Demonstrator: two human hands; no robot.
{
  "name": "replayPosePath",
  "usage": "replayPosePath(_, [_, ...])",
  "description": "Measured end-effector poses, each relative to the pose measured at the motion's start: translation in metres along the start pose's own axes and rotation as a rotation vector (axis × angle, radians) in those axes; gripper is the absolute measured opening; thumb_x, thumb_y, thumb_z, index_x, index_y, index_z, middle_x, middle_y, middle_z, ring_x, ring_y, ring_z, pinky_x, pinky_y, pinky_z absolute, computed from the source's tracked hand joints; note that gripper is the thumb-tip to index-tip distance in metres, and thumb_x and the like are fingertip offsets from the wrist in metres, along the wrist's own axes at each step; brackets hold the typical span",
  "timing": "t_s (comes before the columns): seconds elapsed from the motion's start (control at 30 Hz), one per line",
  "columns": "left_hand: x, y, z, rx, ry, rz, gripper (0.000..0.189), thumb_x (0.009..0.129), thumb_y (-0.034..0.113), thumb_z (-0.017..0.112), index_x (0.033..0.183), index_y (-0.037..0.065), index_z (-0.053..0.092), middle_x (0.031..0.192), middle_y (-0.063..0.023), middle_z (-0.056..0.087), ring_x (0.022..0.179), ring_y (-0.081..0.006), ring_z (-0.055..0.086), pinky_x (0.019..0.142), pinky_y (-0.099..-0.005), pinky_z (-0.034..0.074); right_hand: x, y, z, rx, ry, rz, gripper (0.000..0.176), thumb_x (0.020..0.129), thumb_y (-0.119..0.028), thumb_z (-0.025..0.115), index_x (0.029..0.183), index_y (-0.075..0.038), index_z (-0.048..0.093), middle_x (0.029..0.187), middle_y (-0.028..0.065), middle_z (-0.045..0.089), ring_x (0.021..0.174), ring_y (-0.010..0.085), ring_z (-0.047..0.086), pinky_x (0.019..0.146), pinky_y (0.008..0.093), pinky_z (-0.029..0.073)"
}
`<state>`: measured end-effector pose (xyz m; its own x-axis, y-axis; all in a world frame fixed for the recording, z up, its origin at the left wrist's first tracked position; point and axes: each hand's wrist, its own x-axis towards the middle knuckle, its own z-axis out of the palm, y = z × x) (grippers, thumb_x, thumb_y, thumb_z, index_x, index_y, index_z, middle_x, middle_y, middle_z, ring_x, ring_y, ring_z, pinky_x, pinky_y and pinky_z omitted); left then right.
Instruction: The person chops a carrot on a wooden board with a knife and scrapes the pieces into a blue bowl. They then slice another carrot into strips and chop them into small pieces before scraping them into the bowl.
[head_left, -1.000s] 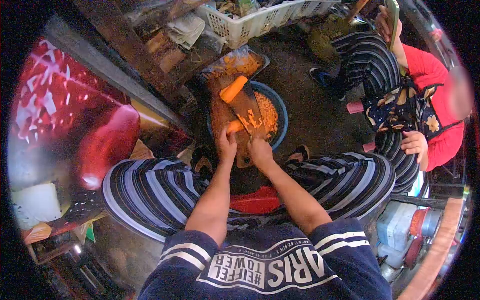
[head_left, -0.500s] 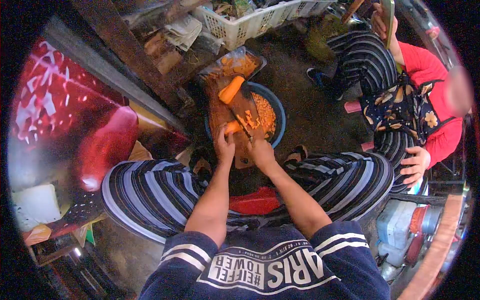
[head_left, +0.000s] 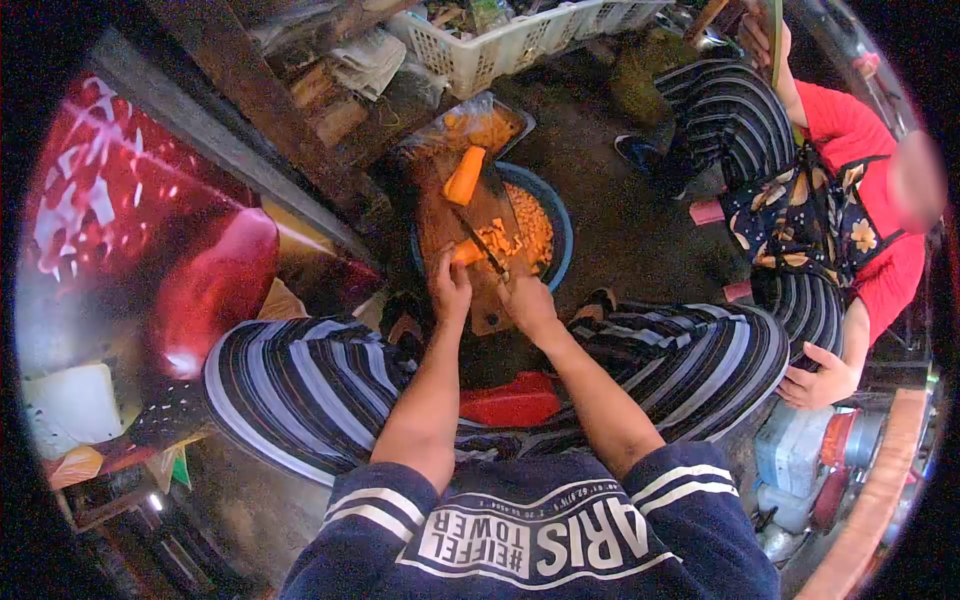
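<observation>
The left hand (head_left: pixel 449 287) grips a carrot piece (head_left: pixel 466 252) just ahead of it on a wooden cutting board (head_left: pixel 433 222), while the right hand (head_left: pixel 526 301) is closed around the handle of a knife (head_left: pixel 484 247), its blade slanting forward-left. Ahead of both hands lies a thicker carrot (head_left: pixel 465 176); diced carrot (head_left: pixel 536 224) sits in a blue basin (head_left: pixel 567 232) forward of the right hand.

The large carrot piece (head_left: pixel 465 176) now lies turned to a steeper angle. The knife (head_left: pixel 480 243) exposes more blade, tip nearer that piece. The co-worker's free hand (head_left: pixel 822 378) sits lower in view.
</observation>
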<state>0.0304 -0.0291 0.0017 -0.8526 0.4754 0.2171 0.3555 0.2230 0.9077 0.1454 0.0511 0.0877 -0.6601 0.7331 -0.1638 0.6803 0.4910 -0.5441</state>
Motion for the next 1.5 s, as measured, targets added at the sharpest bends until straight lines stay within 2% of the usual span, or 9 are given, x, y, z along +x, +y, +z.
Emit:
replayPosePath(0.1, [0.005, -0.002, 0.003, 0.026, 0.016, 0.081, 0.027, 0.087, 0.008, 0.049, 0.113, -0.001, 0.05, 0.111, -0.0138, 0.056, 0.107, -0.0258, 0.052, 0.095, -0.0324, 0.036, 0.006, 0.002, 0.009, -0.034, -0.026, -0.054, 0.031, 0.083, -0.025, 0.053, 0.097, 0.003, 0.051, 0.073, 0.0264, 0.059, 0.07, 0.0421, 0.059, 0.063, 0.0485, 0.048])
replayPosePath(0.17, [0.002, -0.007, 0.006, -0.019, 0.087, 0.104, 0.028, 0.08, 0.001, 0.051, 0.108, -0.001, 0.054, 0.106, -0.0176, 0.057, 0.103, -0.0343, 0.053, 0.088, -0.0371, 0.042, 0.013, 0.012, 0.03, -0.125, -0.13, -0.05, 0.033, 0.083, -0.026, 0.053, 0.097, 0.004, 0.05, 0.076, 0.0271, 0.059, 0.071, 0.042, 0.059, 0.064, 0.0484, 0.049])
replayPosePath(0.37, [-0.002, -0.003, 0.0, 0.056, -0.031, -0.037, 0.029, 0.088, 0.01, 0.048, 0.114, -0.004, 0.049, 0.114, -0.0148, 0.056, 0.108, -0.0262, 0.051, 0.094, -0.0327, 0.037, 0.021, 0.01, 0.027, -0.011, 0.02, -0.119, 0.034, 0.082, -0.028, 0.055, 0.087, 0.006, 0.055, 0.074, 0.027, 0.059, 0.07, 0.042, 0.06, 0.063, 0.0464, 0.05])
replayPosePath(0.5, [-0.001, -0.005, 0.0, 0.071, 0.005, 0.045, 0.029, 0.088, 0.01, 0.049, 0.114, -0.004, 0.049, 0.114, -0.0156, 0.056, 0.108, -0.0262, 0.052, 0.094, -0.0329, 0.037, 0.011, 0.005, 0.013, 0.023, 0.037, -0.13, 0.037, 0.082, -0.03, 0.054, 0.088, 0.007, 0.054, 0.072, 0.0274, 0.059, 0.07, 0.0422, 0.06, 0.063, 0.0458, 0.05])
replayPosePath(0.8, [0.0, 0.0, 0.0, 0.001, 0.017, 0.049, 0.031, 0.082, 0.001, 0.049, 0.113, -0.001, 0.051, 0.115, -0.0151, 0.055, 0.112, -0.0287, 0.049, 0.098, -0.0341, 0.034, 0.013, -0.001, 0.035, -0.097, -0.112, 0.034, 0.04, 0.082, -0.03, 0.053, 0.096, 0.007, 0.05, 0.075, 0.0283, 0.059, 0.074, 0.0429, 0.06, 0.068, 0.0472, 0.05])
replayPosePath(0.97, [0.005, 0.006, -0.001, 0.144, 0.098, 0.184, 0.025, 0.077, 0.001, 0.051, 0.102, 0.0, 0.054, 0.108, -0.0176, 0.054, 0.103, -0.0361, 0.049, 0.09, -0.0389, 0.038, 0.016, -0.004, 0.005, 0.005, -0.109, -0.08, 0.036, 0.086, -0.029, 0.048, 0.093, 0.006, 0.055, 0.083, 0.0267, 0.06, 0.077, 0.0405, 0.06, 0.069, 0.0478, 0.05])
replayPosePath(1.23, [0.005, 0.01, -0.002, 0.18, 0.149, 0.222, 0.021, 0.076, 0.001, 0.052, 0.097, 0.001, 0.054, 0.1, -0.0162, 0.053, 0.097, -0.036, 0.048, 0.086, -0.0408, 0.038, 0.004, -0.008, 0.03, -0.08, -0.135, 0.021, 0.036, 0.086, -0.03, 0.048, 0.096, 0.004, 0.052, 0.08, 0.0261, 0.06, 0.074, 0.0404, 0.06, 0.068, 0.0475, 0.05])
replayPosePath(1.3, [0.007, 0.016, -0.002, 0.174, 0.157, 0.212, 0.022, 0.076, 0.001, 0.053, 0.097, 0.001, 0.054, 0.1, -0.0159, 0.054, 0.097, -0.0359, 0.048, 0.086, -0.0407, 0.038, 0.007, -0.004, 0.042, -0.057, 0.016, -0.058, 0.034, 0.082, -0.028, 0.054, 0.082, 0.007, 0.055, 0.072, 0.0269, 0.059, 0.069, 0.0421, 0.059, 0.062, 0.0481, 0.049])
replayPosePath(1.5, [0.005, 0.015, -0.006, 0.117, 0.115, 0.173, 0.019, 0.076, 0.002, 0.052, 0.095, 0.002, 0.054, 0.097, -0.0157, 0.054, 0.094, -0.0359, 0.048, 0.084, -0.0404, 0.038, 0.011, -0.004, 0.015, -0.007, -0.091, -0.063, 0.037, 0.085, -0.032, 0.049, 0.088, 0.003, 0.058, 0.075, 0.0248, 0.061, 0.072, 0.0403, 0.061, 0.066, 0.0477, 0.05])
